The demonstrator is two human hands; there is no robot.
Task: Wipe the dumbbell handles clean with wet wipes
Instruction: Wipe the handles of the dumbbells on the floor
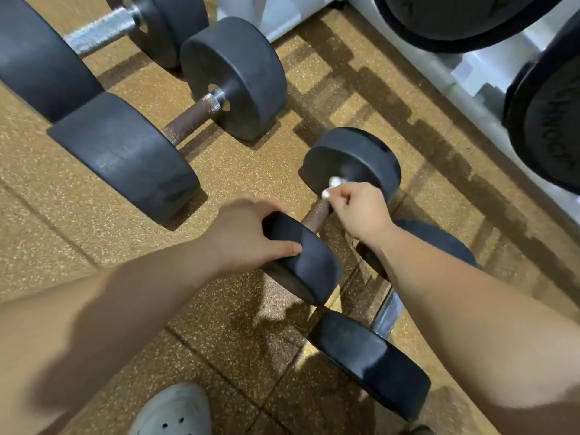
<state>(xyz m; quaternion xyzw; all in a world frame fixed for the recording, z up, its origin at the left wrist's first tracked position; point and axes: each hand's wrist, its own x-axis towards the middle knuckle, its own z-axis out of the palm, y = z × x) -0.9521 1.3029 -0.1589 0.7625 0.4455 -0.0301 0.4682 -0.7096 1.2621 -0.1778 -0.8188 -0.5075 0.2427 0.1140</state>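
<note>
We take the small dumbbell (351, 158), in the middle of the speckled tan floor (251, 171), as our landmark. It lies slantwise, one black head close to us and the other farther off, with a rusty brown handle (315, 215) between them. Our left hand (248, 233) grips the near head (307, 262), with the fingers curled over its upper edge and the thumb pressed along its rim. We cannot tell whether that head rests on the floor or is raised a little.

Our right hand (361, 211) is closed at the far end of the handle, pinching a wet wipe (335, 182). Only small white bits of it poke out past the fingers, right against the inner face of the far head. We cannot tell whether the wipe goes all the way round the handle.

To the left of the small dumbbell, well apart, lies a bigger dumbbell (125, 152) with a rust-brown handle of its own. Farther left and beyond that is a still larger dumbbell (37, 58) with a bright knurled handle. Just to the right of the small dumbbell, partly under our right forearm, lies another dumbbell (370, 362) with a shiny handle. Beyond the small dumbbell to the right stands a white rack (470, 98) carrying dark weights (549, 127). Nearer to us than the small dumbbell, a white shoe (175, 409) with holes in it stands on the floor.
</note>
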